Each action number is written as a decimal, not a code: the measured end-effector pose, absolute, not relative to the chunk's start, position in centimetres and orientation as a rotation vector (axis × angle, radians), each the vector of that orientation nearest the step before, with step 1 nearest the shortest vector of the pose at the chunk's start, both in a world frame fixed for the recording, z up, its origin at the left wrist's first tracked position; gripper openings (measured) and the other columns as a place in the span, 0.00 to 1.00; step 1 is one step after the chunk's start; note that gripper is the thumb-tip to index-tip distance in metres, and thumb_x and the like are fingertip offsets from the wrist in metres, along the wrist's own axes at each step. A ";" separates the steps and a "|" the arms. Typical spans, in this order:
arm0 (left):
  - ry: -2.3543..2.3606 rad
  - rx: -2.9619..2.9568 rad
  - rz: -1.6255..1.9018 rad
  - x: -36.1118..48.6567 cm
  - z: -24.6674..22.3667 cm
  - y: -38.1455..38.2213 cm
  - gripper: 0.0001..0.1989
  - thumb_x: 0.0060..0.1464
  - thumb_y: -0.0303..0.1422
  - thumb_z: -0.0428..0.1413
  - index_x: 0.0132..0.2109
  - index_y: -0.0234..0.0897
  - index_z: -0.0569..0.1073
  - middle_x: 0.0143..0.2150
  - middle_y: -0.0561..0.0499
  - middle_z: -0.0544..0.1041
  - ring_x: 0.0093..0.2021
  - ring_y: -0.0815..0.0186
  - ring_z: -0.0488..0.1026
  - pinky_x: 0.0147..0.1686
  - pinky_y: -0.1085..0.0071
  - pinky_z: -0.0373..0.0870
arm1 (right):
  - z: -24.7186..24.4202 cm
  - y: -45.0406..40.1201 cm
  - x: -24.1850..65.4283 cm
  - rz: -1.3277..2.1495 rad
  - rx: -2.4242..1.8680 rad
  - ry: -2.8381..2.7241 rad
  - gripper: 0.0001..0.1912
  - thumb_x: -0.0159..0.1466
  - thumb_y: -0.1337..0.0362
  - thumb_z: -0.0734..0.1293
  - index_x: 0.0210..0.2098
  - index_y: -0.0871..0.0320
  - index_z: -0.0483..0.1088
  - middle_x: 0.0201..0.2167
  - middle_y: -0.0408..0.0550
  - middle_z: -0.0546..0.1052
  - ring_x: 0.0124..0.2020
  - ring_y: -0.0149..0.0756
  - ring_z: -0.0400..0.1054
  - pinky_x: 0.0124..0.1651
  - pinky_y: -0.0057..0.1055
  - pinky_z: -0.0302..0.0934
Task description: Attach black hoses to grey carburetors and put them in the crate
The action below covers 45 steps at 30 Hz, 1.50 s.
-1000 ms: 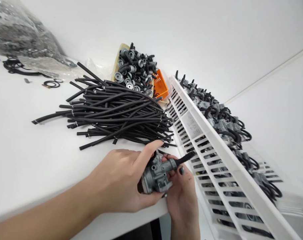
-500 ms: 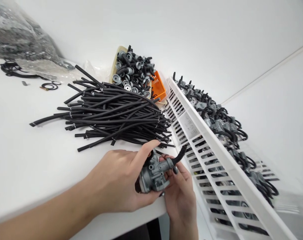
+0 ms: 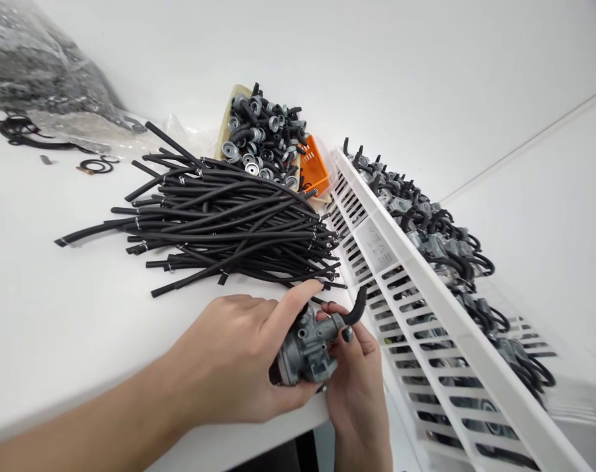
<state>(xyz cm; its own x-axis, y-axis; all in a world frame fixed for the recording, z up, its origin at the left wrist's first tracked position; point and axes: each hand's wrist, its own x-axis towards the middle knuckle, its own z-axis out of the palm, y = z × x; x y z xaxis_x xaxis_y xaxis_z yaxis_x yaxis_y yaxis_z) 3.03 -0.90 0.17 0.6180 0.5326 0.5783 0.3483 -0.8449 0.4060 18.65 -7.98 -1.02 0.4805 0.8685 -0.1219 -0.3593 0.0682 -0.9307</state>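
Observation:
A grey metal carburetor (image 3: 307, 347) with a short black bent hose (image 3: 357, 307) on its neck is held over the table's front edge. My left hand (image 3: 243, 357) grips its body from the left, with thumb and fingers on opposite sides. On the right, my right hand (image 3: 359, 373) has its fingers closed around the neck below the hose; part of these fingers is hidden behind the metal. Just beyond my hands lies a pile of long black hoses (image 3: 229, 223), some with small clips near their ends.
A white slatted crate (image 3: 400, 262) holding many carburetors (image 3: 440, 246) stands at the right. Behind the hoses are a cream tray (image 3: 225, 124) of metal caps with short hoses and an orange basket (image 3: 313, 167). A plastic bag (image 3: 42, 65) and black rings (image 3: 97, 165) lie at the back left.
Both hands and the carburetor have shifted slightly right and down in view. The carburetor is tilted a little differently, and my grip on it looks the same.

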 end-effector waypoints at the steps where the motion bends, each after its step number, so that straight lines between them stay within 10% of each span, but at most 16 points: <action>1: 0.720 2.585 1.049 3.0 0.2 -0.9 0.37 0.46 0.41 0.58 0.61 0.37 0.53 0.28 0.53 0.77 0.24 0.60 0.75 0.24 0.68 0.65 | -1.0 -8.0 18.6 0.996 -1.155 -0.552 0.16 0.49 0.57 0.77 0.36 0.56 0.78 0.31 0.48 0.81 0.30 0.36 0.74 0.36 0.32 0.68; 45: 0.740 2.601 1.072 3.0 0.2 -0.9 0.37 0.45 0.42 0.57 0.60 0.35 0.54 0.25 0.54 0.76 0.22 0.60 0.74 0.22 0.68 0.64 | -1.0 -8.0 18.5 1.024 -1.095 -0.523 0.15 0.49 0.58 0.77 0.34 0.55 0.79 0.37 0.49 0.81 0.37 0.39 0.75 0.44 0.35 0.68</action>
<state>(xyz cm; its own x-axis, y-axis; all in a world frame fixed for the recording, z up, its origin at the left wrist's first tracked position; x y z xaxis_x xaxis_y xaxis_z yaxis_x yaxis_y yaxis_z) 2.98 -0.90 0.24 0.6042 0.5337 0.5916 0.3635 -0.8454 0.3914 18.49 -7.96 -0.99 0.4668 0.8758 -0.1226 -0.4138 0.0938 -0.9055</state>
